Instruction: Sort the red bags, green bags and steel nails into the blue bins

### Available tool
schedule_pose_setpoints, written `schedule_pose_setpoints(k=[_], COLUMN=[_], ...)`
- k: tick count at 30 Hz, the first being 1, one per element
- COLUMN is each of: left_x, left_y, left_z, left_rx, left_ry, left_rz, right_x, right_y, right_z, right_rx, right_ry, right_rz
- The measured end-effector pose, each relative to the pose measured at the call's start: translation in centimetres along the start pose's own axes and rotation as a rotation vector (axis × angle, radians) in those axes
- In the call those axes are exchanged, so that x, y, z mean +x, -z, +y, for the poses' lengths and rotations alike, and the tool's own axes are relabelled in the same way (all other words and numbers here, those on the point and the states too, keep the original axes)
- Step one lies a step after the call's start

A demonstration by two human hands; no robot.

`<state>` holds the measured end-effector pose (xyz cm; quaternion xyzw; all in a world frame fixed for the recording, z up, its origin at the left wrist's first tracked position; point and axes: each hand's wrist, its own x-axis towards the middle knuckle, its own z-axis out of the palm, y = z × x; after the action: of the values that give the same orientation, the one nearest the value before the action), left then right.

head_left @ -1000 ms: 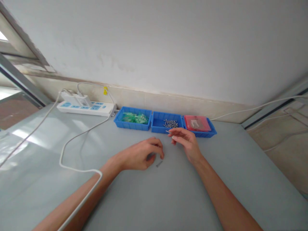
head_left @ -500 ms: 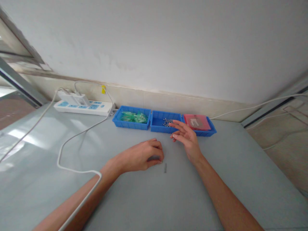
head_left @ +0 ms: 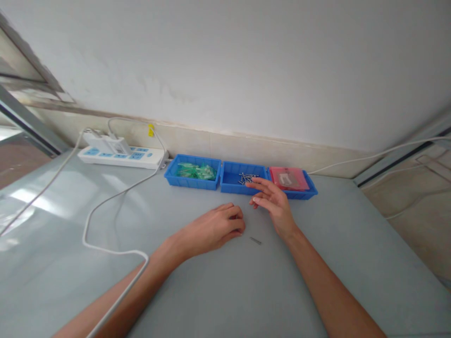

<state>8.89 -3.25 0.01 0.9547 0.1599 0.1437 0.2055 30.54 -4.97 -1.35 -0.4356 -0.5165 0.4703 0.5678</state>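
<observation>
A single small metal screw (head_left: pixel 255 241) lies on the grey table, just right of my left hand (head_left: pixel 221 226). That hand rests on the tabletop with its fingers curled in; whatever they hold, if anything, is hidden. My right hand (head_left: pixel 273 202) hovers at the front edge of the middle blue bin (head_left: pixel 235 188), fingers apart and nothing in them. Several metal screws (head_left: pixel 246 178) lie in that bin. The left blue bin (head_left: pixel 192 183) contains green-tinted plastic packets (head_left: pixel 197 172). On the right blue bin (head_left: pixel 312 188) sit red plastic bags (head_left: pixel 289 179).
A white power strip (head_left: pixel 123 158) with plugged-in adapters stands at the back left. Its white cable (head_left: pixel 92 211) loops across the table and over my left forearm. Behind the bins rises a wall (head_left: pixel 225 70), and another white cable (head_left: pixel 369 157) runs at the right.
The loose screw has turned from pointing away from me to lying nearly crosswise and has shifted right. My left hand has moved slightly right. My right hand has hardly moved.
</observation>
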Motion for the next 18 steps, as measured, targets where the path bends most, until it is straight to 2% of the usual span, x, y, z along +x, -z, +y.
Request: schedule_pose_setpoints(k=[4, 10, 13, 18], left_x=[0.0, 0.5, 0.4, -0.1], left_y=[-0.1, -1.4, -1.4, -0.5], left_z=[0.2, 0.9, 0.1, -1.8], left_rx=[0.069, 0.17, 0.2, 0.266], left_ry=[0.021, -0.111, -0.104, -0.039], left_rz=[0.042, 0.058, 0.093, 0.163], right_x=[0.0, 0.0, 0.0, 0.0], right_y=[0.0, 0.1, 0.2, 0.2], right_z=[0.0, 0.1, 0.3, 0.4], right_rx=[0.008, 0.018, 0.01, 0.024], right_ry=[0.006, 0.017, 0.007, 0.007], right_rz=[-0.013, 0.012, 0.009, -0.002])
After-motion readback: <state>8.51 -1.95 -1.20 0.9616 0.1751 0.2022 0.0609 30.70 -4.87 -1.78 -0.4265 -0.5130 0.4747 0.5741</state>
